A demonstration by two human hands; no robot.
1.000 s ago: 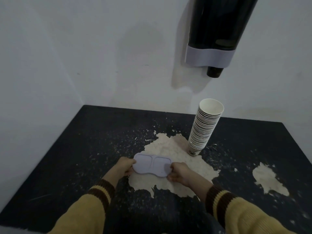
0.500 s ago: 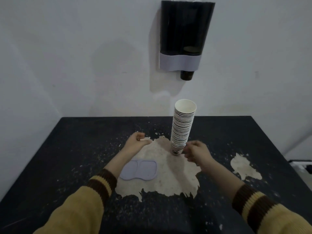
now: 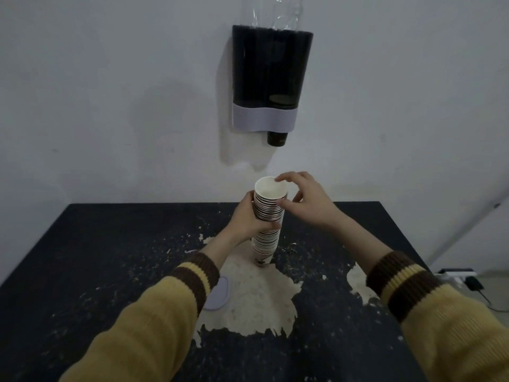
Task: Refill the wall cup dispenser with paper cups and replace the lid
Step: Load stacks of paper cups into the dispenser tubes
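One view only, from the head. The stack of paper cups (image 3: 266, 224) stands upright on the dark table (image 3: 82, 257), long axis vertical, directly below the wall dispenser (image 3: 271, 78). The left hand (image 3: 248, 216) wraps its middle; the right hand (image 3: 305, 201), fingers spread, hovers at the rim, not gripping. The lid (image 3: 220, 295) lies beside the left sleeve. The lift is straight up.
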